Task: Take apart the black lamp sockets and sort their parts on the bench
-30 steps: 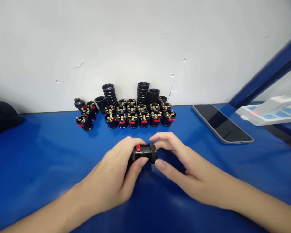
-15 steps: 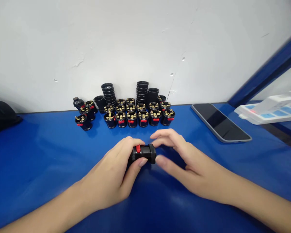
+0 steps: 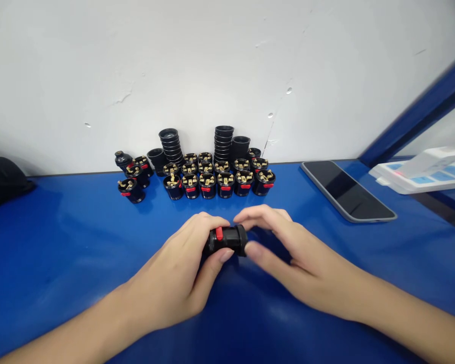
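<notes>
Black plastic lamp socket (image 3: 227, 239), red-tabbed, is clasped by the left hand (image 3: 182, 278); its end, pinched by the right hand (image 3: 288, 258), is best kept coaxial.

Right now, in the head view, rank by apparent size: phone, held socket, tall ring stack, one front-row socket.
1. phone
2. held socket and tall ring stack: these look alike, and the socket is nearer the camera, so unranked
3. front-row socket
</notes>
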The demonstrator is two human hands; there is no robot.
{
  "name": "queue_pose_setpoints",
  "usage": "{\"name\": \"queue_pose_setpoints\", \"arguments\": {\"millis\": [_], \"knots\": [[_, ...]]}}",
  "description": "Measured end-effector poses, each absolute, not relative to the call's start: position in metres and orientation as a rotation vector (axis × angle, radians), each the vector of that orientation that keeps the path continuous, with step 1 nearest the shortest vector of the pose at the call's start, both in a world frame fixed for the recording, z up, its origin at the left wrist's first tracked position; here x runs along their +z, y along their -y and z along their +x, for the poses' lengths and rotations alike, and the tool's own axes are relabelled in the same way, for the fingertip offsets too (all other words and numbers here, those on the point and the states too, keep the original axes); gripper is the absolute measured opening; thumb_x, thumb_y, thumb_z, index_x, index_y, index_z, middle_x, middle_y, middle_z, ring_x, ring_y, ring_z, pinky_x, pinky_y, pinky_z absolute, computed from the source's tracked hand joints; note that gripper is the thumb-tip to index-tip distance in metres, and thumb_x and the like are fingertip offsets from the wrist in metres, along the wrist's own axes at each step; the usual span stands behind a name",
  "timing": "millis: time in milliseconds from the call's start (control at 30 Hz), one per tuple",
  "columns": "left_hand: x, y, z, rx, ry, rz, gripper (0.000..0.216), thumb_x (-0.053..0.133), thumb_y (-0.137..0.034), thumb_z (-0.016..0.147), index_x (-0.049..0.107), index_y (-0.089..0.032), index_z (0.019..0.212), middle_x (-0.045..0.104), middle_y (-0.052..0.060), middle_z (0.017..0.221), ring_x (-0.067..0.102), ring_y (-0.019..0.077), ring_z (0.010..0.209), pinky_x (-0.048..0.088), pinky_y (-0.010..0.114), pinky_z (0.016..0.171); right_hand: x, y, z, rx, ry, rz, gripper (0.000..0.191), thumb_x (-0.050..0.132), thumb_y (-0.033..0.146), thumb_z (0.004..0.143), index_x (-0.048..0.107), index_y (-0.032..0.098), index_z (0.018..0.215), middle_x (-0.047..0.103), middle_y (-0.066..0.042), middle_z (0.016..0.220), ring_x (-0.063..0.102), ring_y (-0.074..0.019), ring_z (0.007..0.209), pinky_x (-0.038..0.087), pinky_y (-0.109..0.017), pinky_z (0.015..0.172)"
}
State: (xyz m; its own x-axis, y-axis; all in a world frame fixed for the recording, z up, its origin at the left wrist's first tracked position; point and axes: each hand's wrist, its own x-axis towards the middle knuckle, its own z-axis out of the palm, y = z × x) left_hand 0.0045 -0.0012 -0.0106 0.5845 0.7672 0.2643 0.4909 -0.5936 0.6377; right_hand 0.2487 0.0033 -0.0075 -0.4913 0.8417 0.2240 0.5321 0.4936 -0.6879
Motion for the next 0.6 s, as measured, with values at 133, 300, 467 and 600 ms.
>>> {"name": "queue_pose_setpoints", "arguments": {"millis": [133, 300, 467, 600], "knots": [[-0.011, 0.000, 0.004, 0.739, -1.016, 2.310, 0.026, 0.049, -0.020, 0.109, 0.046, -0.028, 0.133, 0.060, 0.002, 0.118, 0.061, 0.0153, 0.100, 0.051, 0.030, 0.089, -0.007, -0.005, 0.248, 0.718, 2.112, -1.003, 0.036, 0.071, 0.030, 0.097, 0.055, 0.029, 0.129, 0.069, -0.005, 0.127, 0.068, -0.0231, 0.120, 0.059, -0.040, 0.105], [-0.010, 0.000, 0.005, 0.741, -1.001, 2.305, 0.026, 0.049, -0.020, 0.109, 0.046, -0.028, 0.134, 0.060, 0.002, 0.119, 0.062, 0.0155, 0.102, 0.051, 0.029, 0.089, -0.011, -0.004, 0.245, 0.959, 2.032, -0.981, 0.032, 0.067, 0.030, 0.102, 0.053, 0.030, 0.130, 0.072, -0.003, 0.119, 0.074, -0.0204, 0.111, 0.064, -0.039, 0.101], [-0.010, 0.000, 0.005, 0.744, -1.003, 2.303, 0.025, 0.049, -0.020, 0.109, 0.046, -0.027, 0.133, 0.060, 0.003, 0.119, 0.061, 0.0161, 0.100, 0.051, 0.030, 0.089, -0.014, -0.001, 0.241, 0.871, 1.935, -0.789, 0.046, 0.076, 0.015, 0.092, 0.058, 0.030, 0.132, 0.062, -0.007, 0.134, 0.066, -0.0238, 0.128, 0.060, -0.043, 0.113], [-0.010, 0.001, 0.005, 0.729, -1.006, 2.303, 0.025, 0.049, -0.020, 0.110, 0.046, -0.027, 0.134, 0.060, 0.003, 0.121, 0.061, 0.0165, 0.103, 0.051, 0.031, 0.091, -0.010, 0.000, 0.238, 0.923, 1.739, -0.747, 0.040, 0.081, 0.014, 0.089, 0.063, 0.029, 0.122, 0.063, -0.006, 0.127, 0.071, -0.0208, 0.116, 0.064, -0.038, 0.106]]}}
